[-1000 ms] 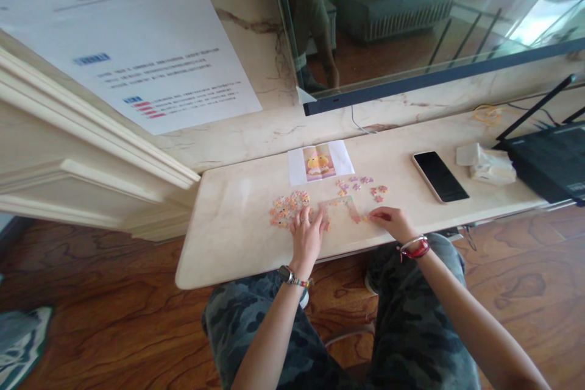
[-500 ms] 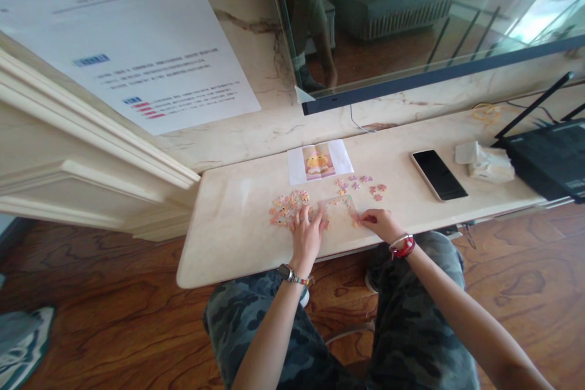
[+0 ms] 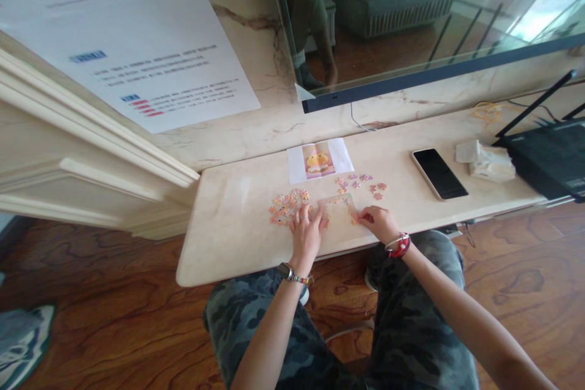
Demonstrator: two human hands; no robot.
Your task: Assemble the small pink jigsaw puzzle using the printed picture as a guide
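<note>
My left hand (image 3: pixel 306 233) rests open on the pale tabletop, fingers spread between a pile of jigsaw pieces (image 3: pixel 284 206) and the left side of a partly joined jigsaw border (image 3: pixel 336 198). The fingers of my right hand (image 3: pixel 377 222) are pinched together at the border's lower right corner. Whatever lies between those fingertips is too small and covered to make out. Behind the border are several loose purple pieces (image 3: pixel 355 184), with a few pink-orange pieces (image 3: pixel 378 189) to their right. A printed picture of yellow figures (image 3: pixel 319 161) lies flat at the back.
On the right lie a phone (image 3: pixel 439 175), a white packet (image 3: pixel 491 164) and a black router (image 3: pixel 546 155) with raised antennas. A screen (image 3: pixel 388 24) hangs above the shelf. A printed sheet (image 3: pixel 137 55) is on the wall at left. A shoe (image 3: pixel 27 341) shows at lower left.
My right hand has shifted very slightly left at the border's corner. My left hand stays in place, and the pieces look unchanged.
</note>
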